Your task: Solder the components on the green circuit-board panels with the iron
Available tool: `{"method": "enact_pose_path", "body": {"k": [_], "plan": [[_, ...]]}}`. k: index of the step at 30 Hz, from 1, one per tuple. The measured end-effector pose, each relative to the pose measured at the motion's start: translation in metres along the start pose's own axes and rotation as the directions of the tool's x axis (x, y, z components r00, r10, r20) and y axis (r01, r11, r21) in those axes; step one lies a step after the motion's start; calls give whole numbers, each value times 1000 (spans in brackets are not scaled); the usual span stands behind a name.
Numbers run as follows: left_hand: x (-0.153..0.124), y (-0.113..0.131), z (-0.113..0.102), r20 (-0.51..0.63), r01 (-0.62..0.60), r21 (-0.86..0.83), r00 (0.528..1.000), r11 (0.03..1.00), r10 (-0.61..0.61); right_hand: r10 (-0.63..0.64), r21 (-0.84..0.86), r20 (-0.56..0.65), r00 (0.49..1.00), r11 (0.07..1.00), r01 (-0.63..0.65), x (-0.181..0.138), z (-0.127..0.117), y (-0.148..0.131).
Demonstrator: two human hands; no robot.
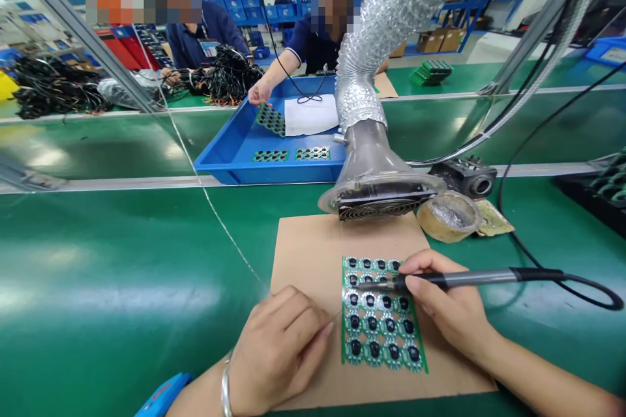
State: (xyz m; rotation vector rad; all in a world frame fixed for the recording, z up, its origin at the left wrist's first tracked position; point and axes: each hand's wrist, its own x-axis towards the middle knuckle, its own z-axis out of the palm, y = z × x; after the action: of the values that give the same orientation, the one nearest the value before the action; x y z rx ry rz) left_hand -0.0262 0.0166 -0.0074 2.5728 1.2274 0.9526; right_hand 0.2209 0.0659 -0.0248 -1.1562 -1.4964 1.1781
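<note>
My right hand (447,303) is closed round the dark grip of a soldering iron (482,277). Its metal tip reaches left over the upper rows of a green circuit board panel (382,333), which carries rows of round units with black centres. My left hand (283,348) is pinched on a thin solder wire (215,208), just left of the panel; the wire comes down from the upper left, and a short end pokes out toward the panel's edge. Under both lies a brown cardboard sheet (306,247). Whether tip or wire touches the board I cannot tell.
A fume extractor hood (366,163) on a silver duct hangs just beyond the panel. Right of it are a round tin (448,215) and an iron stand (467,177). A blue tray (229,169) holds more panels; a co-worker's hand (261,90) grips one there.
</note>
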Motion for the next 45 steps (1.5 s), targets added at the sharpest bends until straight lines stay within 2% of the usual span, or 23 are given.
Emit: {"method": "enact_pose_path", "body": {"k": [5, 9, 13, 22, 29, 40, 45], "plan": [[-2, -3, 1, 13, 20, 2, 1000, 1000, -20, -142, -198, 7, 990, 970, 141, 3, 3, -5], [-4, -4, 2, 20, 32, 14, 999, 999, -32, -113, -240, 21, 993, 964, 115, 3, 3, -5], [-5, -5, 4, 17, 36, 19, 999, 999, -37, -88, -240, 36, 995, 966, 94, 2, 2, -3], [-4, -6, 7, 17, 41, 16, 999, 999, -41, -146, -278, 51, 988, 948, 154, 4, 3, -7], [-3, -5, 8, 10, 37, 5, 999, 999, -38, -158, -203, 9, 987, 967, 157, 2, 1, -3], [-3, -6, 12, 30, 48, 27, 998, 998, -49, -160, -239, 38, 986, 957, 165, 3, 2, -6], [-4, -8, 13, 45, 48, 37, 998, 998, -49, -128, -175, 30, 991, 976, 131, 1, 1, -2]]}}
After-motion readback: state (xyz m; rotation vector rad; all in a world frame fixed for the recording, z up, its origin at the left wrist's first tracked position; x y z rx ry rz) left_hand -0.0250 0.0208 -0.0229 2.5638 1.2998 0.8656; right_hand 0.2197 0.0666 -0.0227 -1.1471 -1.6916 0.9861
